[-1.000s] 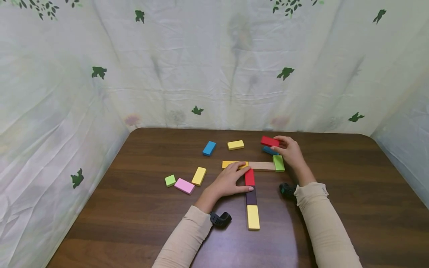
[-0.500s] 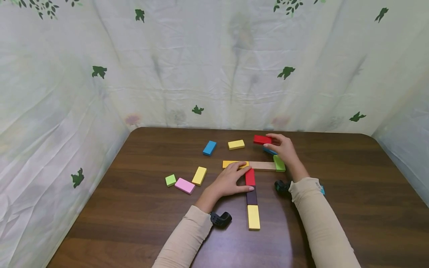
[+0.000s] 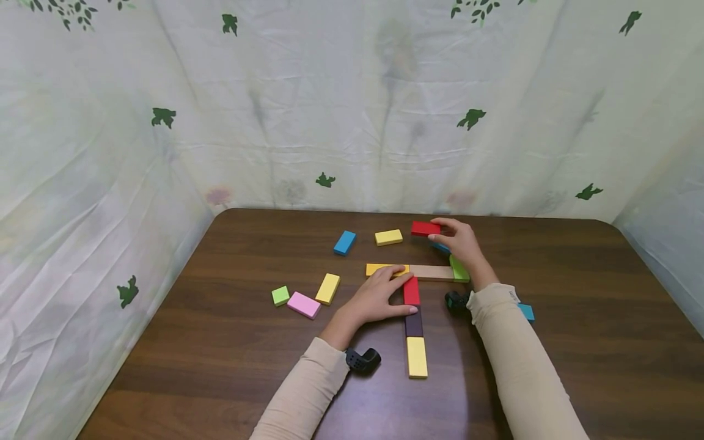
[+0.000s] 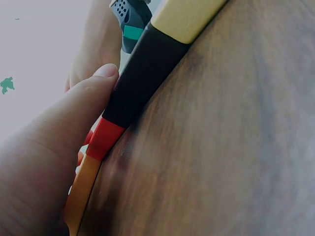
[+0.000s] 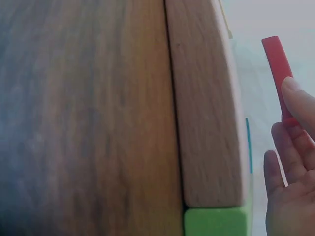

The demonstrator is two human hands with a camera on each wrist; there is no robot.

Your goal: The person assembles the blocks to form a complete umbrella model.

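My right hand [image 3: 463,247] pinches a red block [image 3: 423,228] by its right end between thumb and fingers, near the table's far edge. Below that hand a blue block [image 3: 440,247] is mostly hidden. Flat blocks make a T: an orange block [image 3: 378,269], a bare wood block [image 3: 431,273] and a green block [image 3: 459,271] run across. From their underside a red block [image 3: 411,292], a dark purple block [image 3: 414,324] and a yellow block [image 3: 417,357] come toward me. My left hand [image 3: 373,299] rests over the T's corner, its thumb touching the purple block.
Loose blocks lie to the left: a green one [image 3: 280,296], a pink one [image 3: 304,305] and a yellow one [image 3: 327,289]. Farther back are a blue block [image 3: 344,242] and another yellow block [image 3: 388,237]. A light blue block [image 3: 526,312] shows beside the right sleeve.
The right hand has carried the red block left, away from over the blue block. The light blue block beside the right sleeve has come into view. The left hand stays put.
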